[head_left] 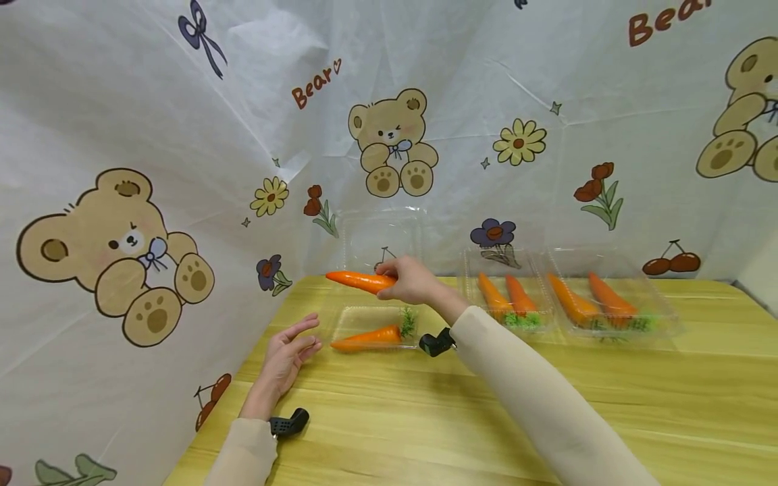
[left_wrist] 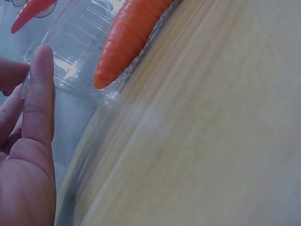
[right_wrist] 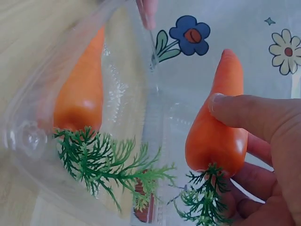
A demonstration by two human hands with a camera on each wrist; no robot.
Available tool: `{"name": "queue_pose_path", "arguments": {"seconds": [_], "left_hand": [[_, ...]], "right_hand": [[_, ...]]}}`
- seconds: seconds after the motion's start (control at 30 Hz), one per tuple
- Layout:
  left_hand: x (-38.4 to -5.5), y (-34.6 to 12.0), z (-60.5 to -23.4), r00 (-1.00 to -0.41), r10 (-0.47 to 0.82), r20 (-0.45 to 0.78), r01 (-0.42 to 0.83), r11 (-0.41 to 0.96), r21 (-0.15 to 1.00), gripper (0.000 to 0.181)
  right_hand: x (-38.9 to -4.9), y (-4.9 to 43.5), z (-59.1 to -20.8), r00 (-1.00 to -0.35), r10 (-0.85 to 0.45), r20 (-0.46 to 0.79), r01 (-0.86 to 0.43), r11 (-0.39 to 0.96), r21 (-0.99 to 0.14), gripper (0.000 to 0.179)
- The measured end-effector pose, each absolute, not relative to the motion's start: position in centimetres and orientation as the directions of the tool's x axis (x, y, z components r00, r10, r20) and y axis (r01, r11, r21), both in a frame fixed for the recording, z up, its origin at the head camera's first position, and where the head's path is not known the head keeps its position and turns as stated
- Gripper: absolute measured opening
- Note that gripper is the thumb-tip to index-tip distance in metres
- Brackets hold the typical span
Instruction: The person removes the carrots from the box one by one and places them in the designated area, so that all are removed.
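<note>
My right hand (head_left: 413,280) grips an orange carrot (right_wrist: 218,122) by its thick end, thumb across its side. Green fronds (right_wrist: 207,197) hang from that end. The carrot is held over an open clear plastic container (head_left: 371,312), its tip pointing left. A second carrot (head_left: 367,339) lies inside along the near side, with its feathery greens at the right. At the container's left edge, my left hand (head_left: 288,354) pinches the clear rim between thumb and fingers, as the left wrist view shows. The container's lid (head_left: 381,236) stands raised at the back.
To the right are two more clear containers, one (head_left: 507,297) beside the other (head_left: 614,304), each holding two carrots with greens. They stand on a wood-grain table (head_left: 389,418). A white sheet (head_left: 462,67) printed with bears and flowers hangs behind and to the left.
</note>
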State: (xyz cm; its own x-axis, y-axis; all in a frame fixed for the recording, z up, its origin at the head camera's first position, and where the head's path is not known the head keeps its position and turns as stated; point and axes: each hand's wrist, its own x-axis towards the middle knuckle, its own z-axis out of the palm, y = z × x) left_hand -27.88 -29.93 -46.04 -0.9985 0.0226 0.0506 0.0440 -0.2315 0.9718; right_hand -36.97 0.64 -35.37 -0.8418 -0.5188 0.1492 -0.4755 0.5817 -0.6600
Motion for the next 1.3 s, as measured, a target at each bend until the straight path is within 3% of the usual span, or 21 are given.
{"name": "queue_pose_path", "arguments": {"seconds": [0.5,0.9,1.3], "left_hand": [[-28.0,-30.0,-45.9,-0.997,0.034,0.073,0.062,-0.244,0.968,0.046],[-27.7,-30.0,-46.0,-0.998,0.031,0.061,0.051,-0.251,0.967,0.050],[-27.7,-29.9,-45.9,-0.998,0.026,0.065,0.057,-0.241,0.969,0.050]], "right_hand": [[-34.1,2.3,-34.2,-0.873,-0.433,0.226,-0.463,0.586,-0.666,0.041],[-31.8,4.2,-34.6,-0.927,-0.350,0.135,-0.314,0.528,-0.789,0.040],[-30.0,6.3,-35.6,-0.936,-0.299,0.186,-0.334,0.589,-0.736,0.035]]}}
